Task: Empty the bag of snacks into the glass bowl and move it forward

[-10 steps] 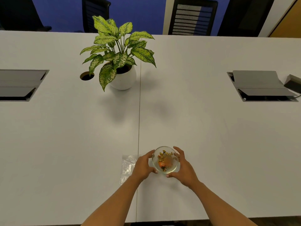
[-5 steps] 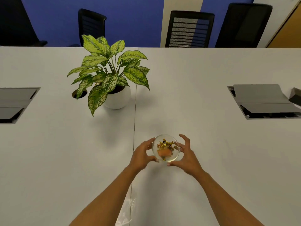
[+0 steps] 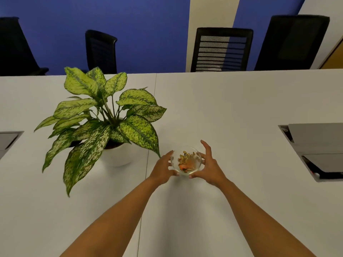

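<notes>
Hands cup the bowl [image 3: 186,160]: our left hand [image 3: 161,168] and right hand [image 3: 209,166] grasp its sides, just beside the plant [image 3: 104,115] on the surface [image 3: 232,112]. Pushing leftward, we risk brushing a leaf and spilling snacks [image 3: 186,160].

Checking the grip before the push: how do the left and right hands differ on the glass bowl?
The left hand curls its fingers close against the glass bowl; the right hand spreads its fingers wide, one raised past the rim. The left hand lies next to a leaf of the plant; the right has bare table beside it. Both flank the bowl, thumbs nearest the person.
</notes>
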`<state>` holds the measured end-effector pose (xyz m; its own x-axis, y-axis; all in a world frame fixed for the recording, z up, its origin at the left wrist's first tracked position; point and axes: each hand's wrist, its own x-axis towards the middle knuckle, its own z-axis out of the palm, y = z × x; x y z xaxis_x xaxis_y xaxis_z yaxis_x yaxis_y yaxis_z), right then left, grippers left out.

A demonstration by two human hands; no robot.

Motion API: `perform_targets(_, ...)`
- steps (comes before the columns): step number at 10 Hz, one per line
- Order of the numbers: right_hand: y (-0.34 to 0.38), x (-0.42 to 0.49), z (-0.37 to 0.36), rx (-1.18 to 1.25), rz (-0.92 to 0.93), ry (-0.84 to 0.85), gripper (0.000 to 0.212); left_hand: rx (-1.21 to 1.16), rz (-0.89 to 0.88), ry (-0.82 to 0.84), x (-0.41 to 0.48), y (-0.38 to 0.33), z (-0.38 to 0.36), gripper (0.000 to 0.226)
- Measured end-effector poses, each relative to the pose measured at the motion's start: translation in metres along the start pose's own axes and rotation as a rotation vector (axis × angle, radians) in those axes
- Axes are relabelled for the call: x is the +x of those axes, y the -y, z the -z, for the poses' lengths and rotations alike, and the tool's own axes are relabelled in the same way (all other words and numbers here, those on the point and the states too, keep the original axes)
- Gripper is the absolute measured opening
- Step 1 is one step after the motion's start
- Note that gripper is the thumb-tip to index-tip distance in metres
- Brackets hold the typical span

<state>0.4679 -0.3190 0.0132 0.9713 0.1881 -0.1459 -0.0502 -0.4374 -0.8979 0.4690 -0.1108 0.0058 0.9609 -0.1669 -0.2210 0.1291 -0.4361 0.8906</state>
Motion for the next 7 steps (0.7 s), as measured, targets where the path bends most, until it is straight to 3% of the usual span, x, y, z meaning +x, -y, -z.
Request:
perform_targets(2, -0.017, 0.059, 0.004, 0.013, -0.004, -0.013, 0.136, 0.021, -0.076, -0.021, 0.066, 0.012, 0.005, 0.087)
perform_targets(5, -0.035, 0.083, -0.002, -0.002, -0.057, -0.01, 0.138, 0.037, -0.065, -0.046, 0.087, 0.034, 0.002, 0.089)
perform_targets(7, -0.026, 0.075, -0.002, -0.017, -0.052, 0.033, 0.139, 0.275, 0.016, -0.024, 0.069, 0.009, 0.004, 0.101)
